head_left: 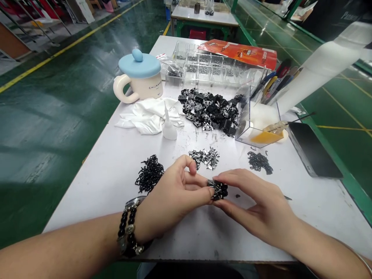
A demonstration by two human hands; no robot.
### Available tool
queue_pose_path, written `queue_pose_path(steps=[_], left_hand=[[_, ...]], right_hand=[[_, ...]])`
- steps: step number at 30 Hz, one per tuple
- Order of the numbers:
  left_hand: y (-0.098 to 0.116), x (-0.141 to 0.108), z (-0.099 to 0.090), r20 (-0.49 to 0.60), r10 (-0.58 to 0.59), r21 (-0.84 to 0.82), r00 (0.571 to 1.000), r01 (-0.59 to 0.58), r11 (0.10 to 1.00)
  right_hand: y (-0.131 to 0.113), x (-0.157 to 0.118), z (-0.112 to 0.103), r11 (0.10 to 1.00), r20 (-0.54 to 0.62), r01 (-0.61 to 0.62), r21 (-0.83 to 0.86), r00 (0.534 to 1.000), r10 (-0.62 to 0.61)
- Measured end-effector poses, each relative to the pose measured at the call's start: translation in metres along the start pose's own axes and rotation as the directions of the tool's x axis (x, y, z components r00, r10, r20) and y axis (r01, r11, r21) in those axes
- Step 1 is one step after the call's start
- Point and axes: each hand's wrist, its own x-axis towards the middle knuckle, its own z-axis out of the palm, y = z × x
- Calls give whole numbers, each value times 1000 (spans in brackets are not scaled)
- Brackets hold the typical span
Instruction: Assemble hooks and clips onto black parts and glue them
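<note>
- The white-topped worktable (110,164) carries everything within reach.
- The bare left hand (180,193), a black beaded bracelet at its wrist, pinches a small black-and-silver blocky part (220,190) between thumb and fingers; the bare right hand (258,205) grips its far end, thumb below and fingers above. The part sits between the hands, over the near middle of the table. To handle it well, I would keep the left pinch firm and level, let the right fingertips adjust lightly, and stay low over the white surface so any dropped piece shows.
- The clear plastic compartment tray (203,82) holds tiny pieces, too small to identify; an orange-red printed sheet (241,54) overlaps its far side.
- The tall milky-white plastic bottle (319,69) leans across the right; its contents cannot be told.
- The heap of black-and-silver parts (210,108) lies loose before the tray.
- The cream mug with a pale-blue lid (145,83) is covered, its inside hidden.
- The clear rectangular plastic box (243,130) holds tools with coloured handles.
- The pile of black hooked pieces (149,172) lies just beside the left hand.
- The small translucent pointed-nozzle bottle (169,130) stands upright by a crumpled white cloth (145,114).
</note>
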Motion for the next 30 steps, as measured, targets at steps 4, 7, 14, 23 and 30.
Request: queue_pose_path(steps=[4, 7, 14, 23, 30], left_hand=[[0, 1, 0, 9, -14, -15, 1000, 14, 1000], [-1, 2, 0, 13, -20, -25, 1000, 20, 999], [-1, 4, -1, 21, -27, -13, 999, 27, 1000], [1, 4, -2, 39, -38, -30, 999, 39, 999], [1, 6, -2, 44, -34, -8, 998, 35, 999]], right_hand=[[1, 1, 0, 1000, 24, -4, 8, 1000, 4], [0, 1, 0, 1000, 23, -14, 15, 1000, 13], [0, 1, 0, 998, 30, -43, 38, 999, 42], [1, 1, 0, 998, 39, -41, 52, 998, 39], [0, 1, -2, 999, 46, -25, 45, 999, 23]])
